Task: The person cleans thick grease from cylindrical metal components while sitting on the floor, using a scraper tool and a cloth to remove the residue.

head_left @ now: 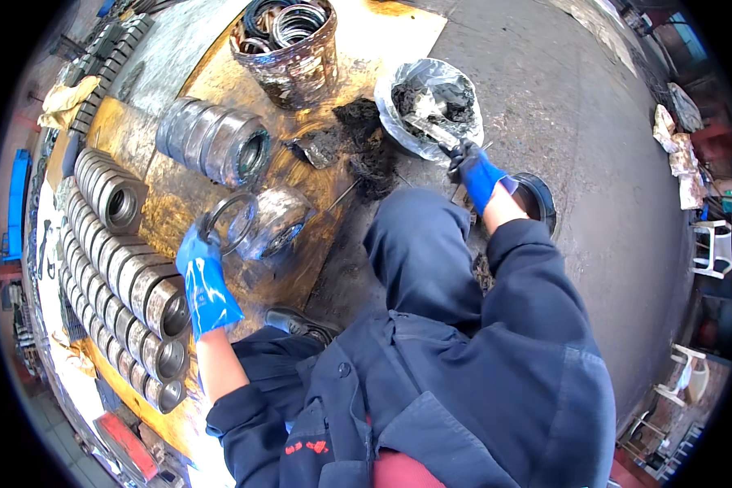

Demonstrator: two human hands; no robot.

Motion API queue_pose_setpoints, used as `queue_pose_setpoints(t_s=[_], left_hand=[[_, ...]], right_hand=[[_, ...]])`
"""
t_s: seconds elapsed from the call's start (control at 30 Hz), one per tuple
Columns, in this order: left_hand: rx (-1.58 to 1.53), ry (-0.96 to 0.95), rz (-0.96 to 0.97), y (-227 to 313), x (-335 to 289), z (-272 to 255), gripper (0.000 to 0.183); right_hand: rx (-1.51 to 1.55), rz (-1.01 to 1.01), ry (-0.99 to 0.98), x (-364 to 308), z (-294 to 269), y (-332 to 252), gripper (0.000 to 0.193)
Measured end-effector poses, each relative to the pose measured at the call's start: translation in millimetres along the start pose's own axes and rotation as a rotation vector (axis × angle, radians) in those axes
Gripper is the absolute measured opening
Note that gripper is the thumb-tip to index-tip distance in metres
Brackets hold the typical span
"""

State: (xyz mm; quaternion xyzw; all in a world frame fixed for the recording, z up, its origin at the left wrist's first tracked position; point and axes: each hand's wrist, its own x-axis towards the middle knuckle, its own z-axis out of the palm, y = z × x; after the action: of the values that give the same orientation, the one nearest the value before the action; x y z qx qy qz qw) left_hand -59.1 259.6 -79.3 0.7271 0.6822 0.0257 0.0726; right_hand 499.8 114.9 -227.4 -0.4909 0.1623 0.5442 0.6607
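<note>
The person crouched on the concrete floor (594, 138), both hands in blue gloves. The left hand (205, 276) reached out to a thin dark ring (229, 221), its fingers closed on the ring's near edge. The ring stood against the open face of a greasy metal bearing ring (278, 220) that lay tilted on a sheet of stained cardboard (171, 191), probably so the two could be brought together without the hand leaving the work. The right hand (476, 172) was stretched the other way, toward a bucket lined with a plastic bag (431, 102) holding dark grease. Its fingers were clamped on a flat, spatula-like tool (427, 132) whose tip lay in the bag, a sensible way to take up grease without fouling the glove.

Rows of similar metal rings (130, 276) lay side by side along the person's left, within easy reach, and a larger stack (215, 142) lay farther out. A battered drum (289, 49) held more dark rings.

A dark round object (537, 199) sat just behind the right wrist, half hidden by the arm, and its kind could not be made out. The person's knee hid the floor between the hands. The tool's tip was lost in the grease, and the picture's rim bent and blurred the clutter at the far edges.
</note>
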Motion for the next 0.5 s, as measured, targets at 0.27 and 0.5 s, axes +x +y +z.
queue_pose_setpoints(t_s=[0.27, 0.5], left_hand=[[0.031, 0.078, -0.001, -5, -3, -2, 0.039], [0.143, 0.062, 0.046, 2, -5, -5, 0.033]], right_hand=[[0.305, 0.144, 0.076, 0, -86, 56, 0.025], [0.217, 0.077, 0.214, -47, -151, 14, 0.028]])
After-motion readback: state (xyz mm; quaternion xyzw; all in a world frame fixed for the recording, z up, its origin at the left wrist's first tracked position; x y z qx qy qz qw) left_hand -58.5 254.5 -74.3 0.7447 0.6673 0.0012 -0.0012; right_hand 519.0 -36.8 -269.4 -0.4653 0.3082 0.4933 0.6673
